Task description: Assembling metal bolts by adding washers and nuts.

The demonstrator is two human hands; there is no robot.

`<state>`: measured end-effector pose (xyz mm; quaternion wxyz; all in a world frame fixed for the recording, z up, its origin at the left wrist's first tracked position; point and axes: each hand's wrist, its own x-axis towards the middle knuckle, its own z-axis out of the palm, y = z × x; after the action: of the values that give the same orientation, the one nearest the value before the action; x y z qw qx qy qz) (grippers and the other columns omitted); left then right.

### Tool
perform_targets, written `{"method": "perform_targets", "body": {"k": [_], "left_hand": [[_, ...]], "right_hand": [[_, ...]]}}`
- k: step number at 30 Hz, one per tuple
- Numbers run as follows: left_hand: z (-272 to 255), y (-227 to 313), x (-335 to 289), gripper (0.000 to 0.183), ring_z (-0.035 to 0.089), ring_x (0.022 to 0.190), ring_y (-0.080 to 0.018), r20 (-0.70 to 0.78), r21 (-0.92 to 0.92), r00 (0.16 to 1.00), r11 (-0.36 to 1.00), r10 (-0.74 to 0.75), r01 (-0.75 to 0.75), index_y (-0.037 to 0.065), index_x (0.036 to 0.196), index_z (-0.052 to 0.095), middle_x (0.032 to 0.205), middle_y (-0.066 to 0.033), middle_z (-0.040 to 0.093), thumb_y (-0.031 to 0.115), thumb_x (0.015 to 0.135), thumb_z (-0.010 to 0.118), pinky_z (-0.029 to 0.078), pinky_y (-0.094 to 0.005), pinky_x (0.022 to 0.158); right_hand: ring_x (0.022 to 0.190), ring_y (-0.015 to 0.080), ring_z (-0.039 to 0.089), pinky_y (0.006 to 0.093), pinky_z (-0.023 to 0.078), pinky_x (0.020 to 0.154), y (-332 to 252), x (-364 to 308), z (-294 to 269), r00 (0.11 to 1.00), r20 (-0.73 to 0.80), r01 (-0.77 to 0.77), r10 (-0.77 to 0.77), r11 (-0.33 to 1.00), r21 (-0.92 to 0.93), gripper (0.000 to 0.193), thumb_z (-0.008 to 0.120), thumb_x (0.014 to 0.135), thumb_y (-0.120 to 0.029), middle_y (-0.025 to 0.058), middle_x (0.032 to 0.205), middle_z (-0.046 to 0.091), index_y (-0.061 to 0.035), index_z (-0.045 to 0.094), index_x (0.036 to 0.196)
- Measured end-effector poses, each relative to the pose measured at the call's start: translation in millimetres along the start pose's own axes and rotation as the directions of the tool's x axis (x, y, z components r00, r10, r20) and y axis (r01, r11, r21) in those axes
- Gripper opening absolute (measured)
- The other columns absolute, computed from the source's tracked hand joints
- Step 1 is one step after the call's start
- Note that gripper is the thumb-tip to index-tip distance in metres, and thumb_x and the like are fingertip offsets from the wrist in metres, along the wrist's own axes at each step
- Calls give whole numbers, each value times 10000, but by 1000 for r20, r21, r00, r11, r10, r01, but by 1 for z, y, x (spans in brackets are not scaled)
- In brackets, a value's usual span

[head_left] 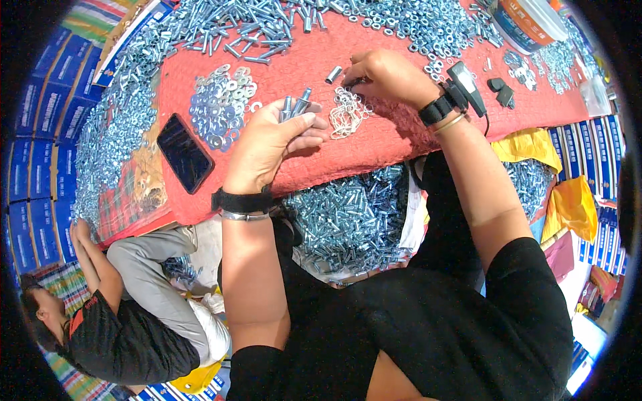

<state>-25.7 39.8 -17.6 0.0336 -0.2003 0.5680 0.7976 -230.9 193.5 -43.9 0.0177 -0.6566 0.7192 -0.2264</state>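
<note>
Phone (184, 153): lay dark, well left of the left hand.
Left hand (274, 137): curled shut around several bolts (295, 107).
Spring washers (346, 111): heaped between both hands.
Right hand (388, 75): fingertips pinched at that heap's top edge.

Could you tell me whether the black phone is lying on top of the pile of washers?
No, the black phone lies flat on the red mat, beside the washers.

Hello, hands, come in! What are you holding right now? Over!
Left hand shut on a few bolts. Right hand pinching at the small washer pile on the red cloth. Nothing in the way.
</note>
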Motion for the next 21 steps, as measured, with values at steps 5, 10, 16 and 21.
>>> {"method": "perform_targets", "body": {"k": [5,10,16,21], "left_hand": [[1,1,-1,256,659,754,-187,-16,-21,999,999,35,-35,-46,1075,493,915,-163,638,96,881,579,567,-260,689],[3,-1,3,220,668,758,-212,-28,-24,998,998,57,-57,-39,1021,459,930,-196,632,90,884,572,573,-276,667],[3,3,0,201,664,777,-207,-58,-34,997,998,50,-52,-31,1011,480,939,-176,628,94,885,575,575,-267,679],[3,2,2,204,663,777,-202,-52,-34,998,998,46,-48,-27,1020,492,944,-163,626,100,887,578,575,-253,686]], "right_hand": [[751,317,602,402,479,668,-6,0,0,1000,-10,-24,24,999,-21,163,660,705,-88,126,795,605,-64,681,865],[732,315,608,384,486,664,3,-2,6,996,-35,-77,78,996,36,162,671,697,-93,126,783,608,-48,677,852],[733,296,618,361,495,679,5,-1,-1,986,-90,-130,143,981,142,158,694,695,-105,127,790,629,-38,678,837],[754,298,615,377,490,680,4,-1,-3,999,-30,-26,30,993,116,159,684,700,-106,129,805,631,-53,687,850]]}}
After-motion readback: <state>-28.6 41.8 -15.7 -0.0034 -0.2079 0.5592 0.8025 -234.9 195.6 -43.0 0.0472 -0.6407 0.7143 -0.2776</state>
